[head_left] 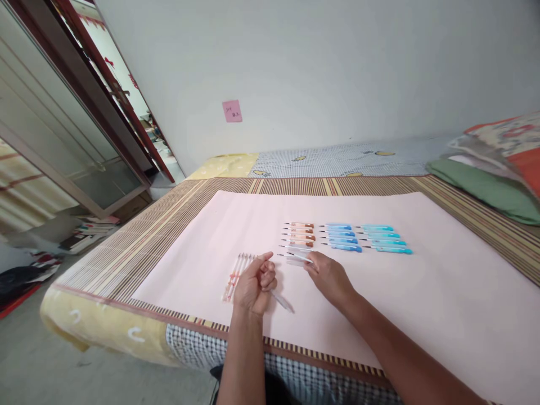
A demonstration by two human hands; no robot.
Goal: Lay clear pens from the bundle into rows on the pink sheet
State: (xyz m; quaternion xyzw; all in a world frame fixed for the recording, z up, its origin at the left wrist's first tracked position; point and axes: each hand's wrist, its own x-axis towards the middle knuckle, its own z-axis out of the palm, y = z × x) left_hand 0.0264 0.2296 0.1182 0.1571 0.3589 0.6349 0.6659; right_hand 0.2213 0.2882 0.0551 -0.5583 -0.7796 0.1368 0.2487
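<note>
My left hand (255,281) is held palm up, its index finger stretched out and the others curled. A pale pen (282,301) sticks out from its lower right side, gripped in the curled fingers. Between the fingertips of my right hand (331,275) is a white pen (301,258) with a dark tip pointing left, low over the pink sheet (363,315). Motion blurs the pale shapes just around it. Above lie stacked brown-ended pens (301,230), with blue pens (341,237) and teal pens (386,240) to the right. Several white-and-red pens (236,275) lie beside my left hand, partly hidden by it.
The pink sheet covers a striped mat (164,225) on a bed. Folded bedding (485,185) is piled at the far right. A pink note (232,111) sticks to the wall behind. At left stand a glass-panelled door (67,112) and books (90,228) near the floor.
</note>
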